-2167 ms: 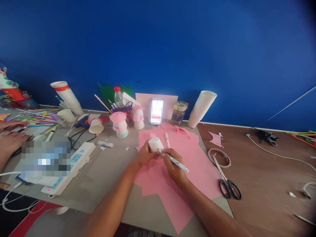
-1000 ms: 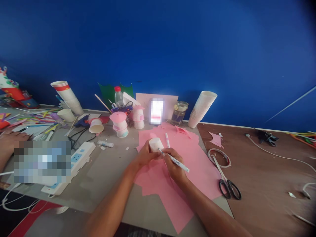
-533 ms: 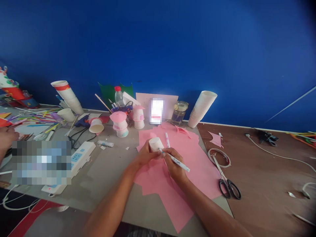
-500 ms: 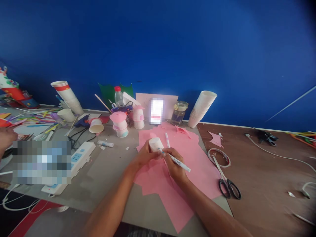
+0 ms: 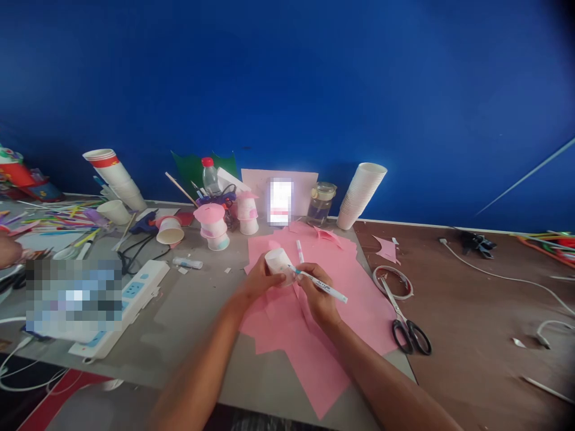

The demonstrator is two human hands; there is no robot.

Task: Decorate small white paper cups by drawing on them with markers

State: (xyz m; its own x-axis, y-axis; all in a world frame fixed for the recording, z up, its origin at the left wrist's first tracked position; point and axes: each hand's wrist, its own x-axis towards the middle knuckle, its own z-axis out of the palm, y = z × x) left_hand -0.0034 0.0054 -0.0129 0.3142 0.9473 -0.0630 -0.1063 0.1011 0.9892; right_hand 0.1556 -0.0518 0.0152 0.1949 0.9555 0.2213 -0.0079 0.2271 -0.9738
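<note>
A white paper cup (image 5: 277, 261) is held tilted in my left hand (image 5: 259, 280), above the pink paper sheets (image 5: 309, 365). My right hand (image 5: 320, 294) grips a white acrylic marker (image 5: 331, 290), its blue tip pointing at the cup's side. Whether the tip touches the cup is hard to tell. The marker's white cap (image 5: 299, 250) lies on the pink paper just beyond the cup. Two cup figures with pink paper tops, one in front (image 5: 211, 224) and one behind (image 5: 247, 212), stand to the left.
Black-handled scissors (image 5: 406, 329) lie by a tape roll (image 5: 394, 282) on the right. Stacked white cups (image 5: 362, 194), a glass jar (image 5: 321, 203) and a lit phone (image 5: 280, 202) stand at the back. A power strip (image 5: 135, 299) and another person's hand (image 5: 11, 250) are at left.
The marker tip has shifted slightly on the cup's side, and the cup is turned a little. The whole view has moved a little, so objects appear farther left.
</note>
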